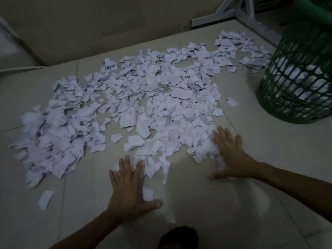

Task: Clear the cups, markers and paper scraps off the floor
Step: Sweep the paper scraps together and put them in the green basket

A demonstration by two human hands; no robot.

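Torn white paper scraps (136, 97) cover the pale tiled floor (251, 203), spreading left from the green plastic mesh basket (298, 83). Both hands lie flat with straight, spread fingers at the pile's near edge: left hand (129, 186) and right hand (231, 155) each touching scraps, grasping nothing.

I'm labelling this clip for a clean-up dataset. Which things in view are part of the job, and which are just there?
Part of the job:
paper scraps, spread across the floor
green mesh basket, with paper showing inside
left hand and right hand, flat at the pile's near edge

Just there:
grey metal frame by the wall
dark shape at the bottom edge
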